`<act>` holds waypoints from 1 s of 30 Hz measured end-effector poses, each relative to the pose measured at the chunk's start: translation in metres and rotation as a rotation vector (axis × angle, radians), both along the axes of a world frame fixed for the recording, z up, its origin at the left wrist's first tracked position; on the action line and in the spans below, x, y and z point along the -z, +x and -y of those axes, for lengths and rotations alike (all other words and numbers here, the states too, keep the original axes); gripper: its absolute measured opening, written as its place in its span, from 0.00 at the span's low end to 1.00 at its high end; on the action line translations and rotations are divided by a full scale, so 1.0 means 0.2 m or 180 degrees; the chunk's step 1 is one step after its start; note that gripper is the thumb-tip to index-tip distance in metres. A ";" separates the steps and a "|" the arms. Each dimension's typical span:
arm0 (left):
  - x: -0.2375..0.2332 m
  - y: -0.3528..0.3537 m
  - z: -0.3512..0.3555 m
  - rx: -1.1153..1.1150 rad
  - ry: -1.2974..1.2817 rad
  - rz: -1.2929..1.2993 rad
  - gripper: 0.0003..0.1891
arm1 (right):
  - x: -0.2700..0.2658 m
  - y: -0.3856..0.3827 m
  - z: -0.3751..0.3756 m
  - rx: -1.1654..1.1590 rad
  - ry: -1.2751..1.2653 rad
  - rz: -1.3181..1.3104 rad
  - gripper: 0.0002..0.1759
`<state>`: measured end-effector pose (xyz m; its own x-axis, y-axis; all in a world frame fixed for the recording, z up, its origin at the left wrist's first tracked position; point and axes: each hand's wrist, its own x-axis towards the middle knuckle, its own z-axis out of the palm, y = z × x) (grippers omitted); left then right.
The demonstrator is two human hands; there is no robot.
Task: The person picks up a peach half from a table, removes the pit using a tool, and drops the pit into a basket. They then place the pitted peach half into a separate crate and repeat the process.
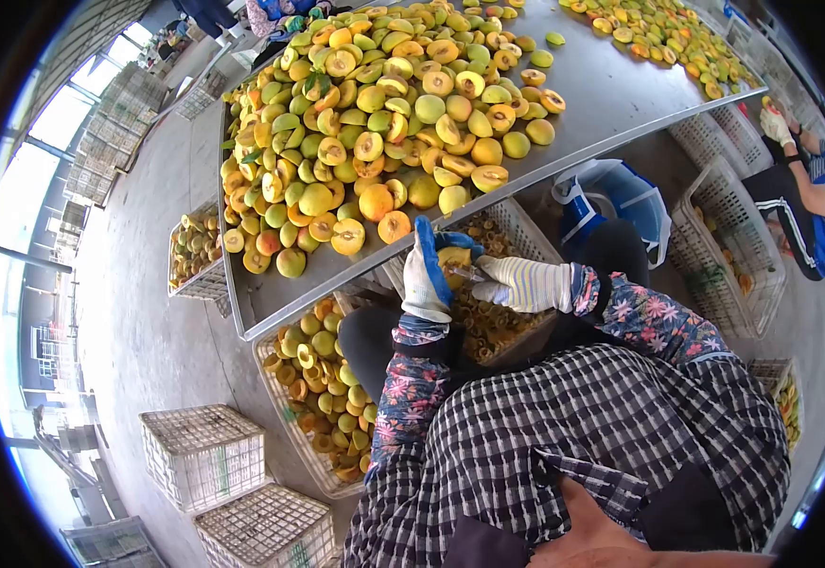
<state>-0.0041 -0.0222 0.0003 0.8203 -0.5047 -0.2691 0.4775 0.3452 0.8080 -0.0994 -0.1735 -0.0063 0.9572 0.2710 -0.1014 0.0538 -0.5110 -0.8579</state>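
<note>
Two gloved hands of ours meet in the head view, just below the near edge of the metal table. Our left hand, in a white glove with blue fingers, is closed around a yellow fruit. Our right hand, in a striped glove, pinches a small metal tool whose tip is at the fruit; we cannot tell how deep it reaches.

Beneath our hands we see a crate of brownish scraps, and beside our left knee another crate heaped with yellow-green fruit. On the tabletop lies a large pile of fruit, many pieces halved, with a thinner spread farther right. Past the scraps, under the table, we have a blue-and-white bucket. At the far right sits a co-worker in gloves.
</note>
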 end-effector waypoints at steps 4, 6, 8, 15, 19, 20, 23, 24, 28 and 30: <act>-0.07 -0.01 0.02 -0.0133 0.0275 0.0219 0.37 | -0.10 -0.04 -0.09 0.0855 0.1232 -0.0970 0.21; -0.05 0.01 0.00 0.0023 0.0257 0.0270 0.36 | -0.01 -0.01 -0.17 0.1970 0.3592 -0.1967 0.22; -0.04 0.02 -0.02 0.0254 0.0334 0.0492 0.35 | 0.00 -0.04 -0.08 0.0832 0.1786 -0.1261 0.21; -0.07 0.00 -0.02 0.0421 0.0912 0.1674 0.33 | -0.04 -0.06 -0.07 0.0332 0.2073 -0.1062 0.17; -0.05 0.00 0.02 0.0112 0.0150 0.0617 0.29 | -0.19 -0.10 -0.11 0.0484 0.2764 -0.1974 0.17; -0.06 -0.01 0.02 0.0165 0.0020 0.0283 0.29 | -0.19 -0.11 -0.10 0.0484 0.2906 -0.2159 0.17; -0.09 -0.03 0.03 0.0261 -0.0348 -0.0483 0.28 | -0.18 -0.12 -0.05 0.0434 0.3336 -0.2615 0.18; -0.09 -0.03 0.04 0.0268 -0.0447 -0.0592 0.27 | -0.18 -0.12 -0.04 0.0401 0.3503 -0.2706 0.19; -0.10 -0.07 0.08 0.0144 -0.0323 -0.0316 0.24 | -0.17 -0.15 0.00 0.0400 0.3825 -0.2904 0.20; -0.06 -0.05 0.08 0.0118 0.0582 0.0481 0.21 | -0.20 -0.18 0.00 0.0554 0.3660 -0.2929 0.20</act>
<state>-0.0144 -0.0392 0.0123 0.8400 -0.4894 -0.2343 0.3559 0.1710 0.9188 -0.1361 -0.1739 0.0340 0.7053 0.5123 -0.4900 -0.7089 0.5127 -0.4844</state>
